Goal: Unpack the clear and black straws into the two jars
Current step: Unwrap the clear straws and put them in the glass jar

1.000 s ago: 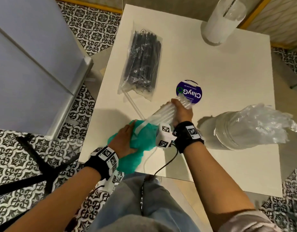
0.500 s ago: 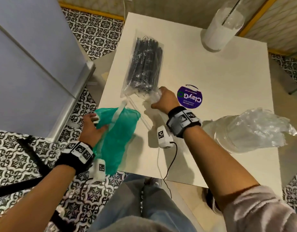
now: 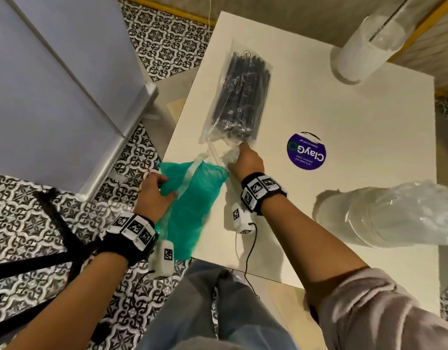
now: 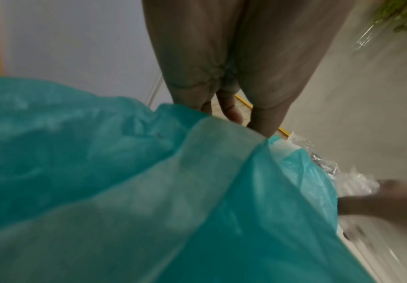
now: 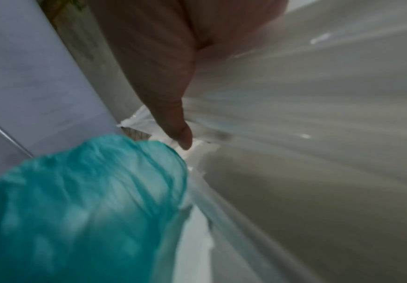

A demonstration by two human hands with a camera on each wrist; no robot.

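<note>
A sealed clear pack of black straws (image 3: 240,97) lies on the white table (image 3: 344,122). At its near end my right hand (image 3: 245,160) grips crumpled clear plastic film (image 3: 228,157); in the right wrist view the thumb (image 5: 173,114) presses on the film (image 5: 294,95). My left hand (image 3: 154,190) pinches the rim of a teal plastic bag (image 3: 195,205) that hangs over the table's left edge; its fingers (image 4: 229,111) sit at the bag's (image 4: 100,172) edge. One loose clear straw (image 3: 214,154) lies beside the film. A glass jar (image 3: 344,223) at right holds crinkled clear plastic.
A second tall jar (image 3: 356,54) stands at the table's far right corner. A round purple sticker (image 3: 306,154) lies mid-table. A grey cabinet (image 3: 53,84) stands left of the table over patterned floor tiles. My knees are under the near edge.
My right hand left the teal bag and moved up to the near end of the black straw pack, now holding crumpled film. My left hand drew the bag leftward past the table edge.
</note>
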